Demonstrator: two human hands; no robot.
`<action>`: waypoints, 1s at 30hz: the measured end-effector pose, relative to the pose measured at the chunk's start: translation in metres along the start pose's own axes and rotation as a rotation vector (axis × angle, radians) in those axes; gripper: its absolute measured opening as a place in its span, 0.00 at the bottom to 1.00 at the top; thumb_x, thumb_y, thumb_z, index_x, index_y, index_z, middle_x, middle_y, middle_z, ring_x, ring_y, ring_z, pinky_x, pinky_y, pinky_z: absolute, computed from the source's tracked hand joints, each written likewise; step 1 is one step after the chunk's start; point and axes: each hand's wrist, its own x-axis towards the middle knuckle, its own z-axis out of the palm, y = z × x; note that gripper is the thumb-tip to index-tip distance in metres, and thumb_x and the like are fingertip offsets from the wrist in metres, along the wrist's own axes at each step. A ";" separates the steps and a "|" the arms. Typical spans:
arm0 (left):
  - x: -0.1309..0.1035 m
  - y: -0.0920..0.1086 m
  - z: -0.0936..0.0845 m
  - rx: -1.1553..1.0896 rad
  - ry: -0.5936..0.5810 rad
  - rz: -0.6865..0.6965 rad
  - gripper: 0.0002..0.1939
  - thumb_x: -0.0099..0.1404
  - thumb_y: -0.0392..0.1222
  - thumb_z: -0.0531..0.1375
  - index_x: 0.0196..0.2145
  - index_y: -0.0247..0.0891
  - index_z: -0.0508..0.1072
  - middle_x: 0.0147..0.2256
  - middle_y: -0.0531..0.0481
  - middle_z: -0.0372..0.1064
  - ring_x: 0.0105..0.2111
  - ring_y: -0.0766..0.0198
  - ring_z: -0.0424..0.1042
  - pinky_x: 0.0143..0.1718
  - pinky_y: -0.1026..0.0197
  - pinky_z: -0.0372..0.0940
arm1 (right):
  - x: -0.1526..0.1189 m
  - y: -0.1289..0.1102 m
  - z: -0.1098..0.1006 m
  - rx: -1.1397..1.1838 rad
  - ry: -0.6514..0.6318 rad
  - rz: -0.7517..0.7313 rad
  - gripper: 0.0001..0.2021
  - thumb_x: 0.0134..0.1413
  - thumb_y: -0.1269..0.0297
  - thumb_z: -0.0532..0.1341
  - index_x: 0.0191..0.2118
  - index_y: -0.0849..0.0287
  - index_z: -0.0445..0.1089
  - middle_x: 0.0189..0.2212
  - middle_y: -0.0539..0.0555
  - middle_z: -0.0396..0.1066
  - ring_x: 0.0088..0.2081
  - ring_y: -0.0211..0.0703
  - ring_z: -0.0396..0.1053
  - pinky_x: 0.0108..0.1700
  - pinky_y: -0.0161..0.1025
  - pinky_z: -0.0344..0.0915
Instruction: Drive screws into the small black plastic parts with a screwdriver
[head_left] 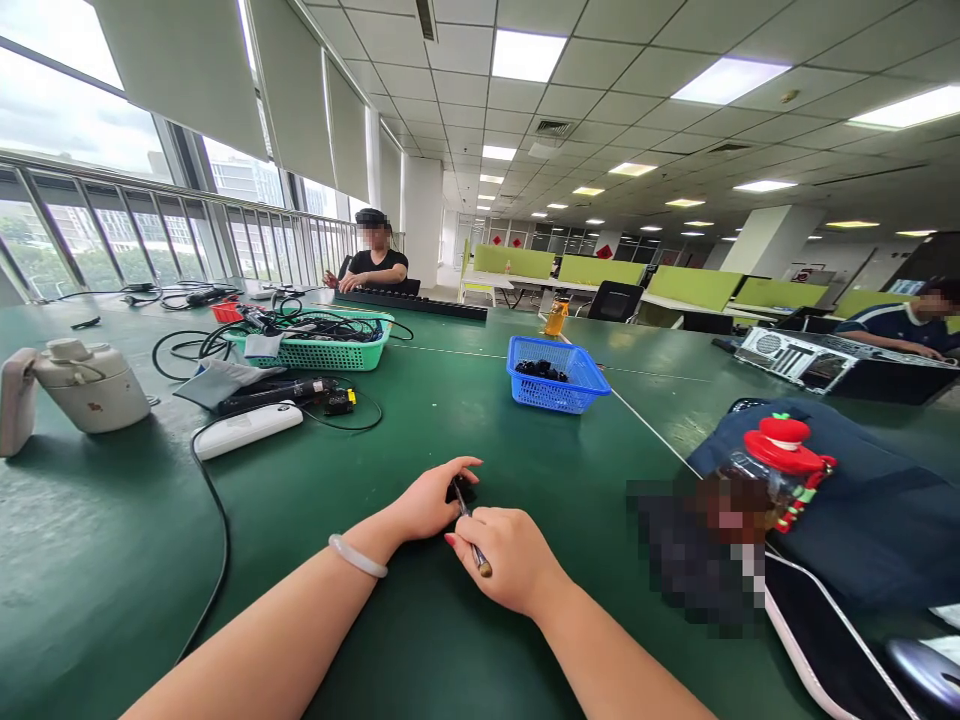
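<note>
My left hand (427, 502), with a pale bangle (357, 558) on its wrist, is closed around a small black part (466, 490) low over the green table. Most of that part is hidden by the fingers, so its kind cannot be made out. In my right hand (514, 555) is a slim metal-shafted tool with a brownish butt end (482, 566), gripped like a pen. It resembles a small screwdriver. Its thin tip reaches to the black part between the two hands. Beyond them stands a blue plastic basket (559, 398) holding several small black pieces (541, 371).
Left are a green basket (341, 352) of cables, a white power strip (250, 430) and a beige bottle (94, 385). A dark bag (847, 510), red-lidded jar (784, 450) and phone (832, 630) lie right. People (373, 262) sit farther off.
</note>
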 end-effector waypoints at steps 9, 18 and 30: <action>0.001 -0.008 0.000 -0.035 0.010 -0.017 0.37 0.49 0.25 0.53 0.58 0.43 0.61 0.47 0.50 0.72 0.44 0.63 0.71 0.49 0.60 0.64 | 0.002 -0.008 0.007 0.101 0.072 0.092 0.17 0.61 0.66 0.52 0.20 0.58 0.61 0.16 0.48 0.59 0.18 0.33 0.54 0.24 0.35 0.44; 0.003 -0.008 -0.003 0.129 0.134 -0.141 0.22 0.51 0.31 0.60 0.46 0.40 0.74 0.44 0.47 0.74 0.46 0.55 0.71 0.51 0.54 0.63 | 0.001 0.003 -0.001 0.380 0.001 0.302 0.18 0.64 0.59 0.48 0.23 0.56 0.58 0.17 0.46 0.57 0.19 0.35 0.53 0.23 0.33 0.47; 0.004 -0.007 -0.006 0.138 0.145 -0.200 0.20 0.51 0.34 0.64 0.43 0.43 0.77 0.42 0.52 0.76 0.43 0.60 0.72 0.47 0.62 0.64 | -0.001 -0.015 0.039 -0.183 0.024 0.106 0.13 0.61 0.66 0.53 0.25 0.58 0.64 0.18 0.49 0.65 0.18 0.35 0.58 0.24 0.36 0.39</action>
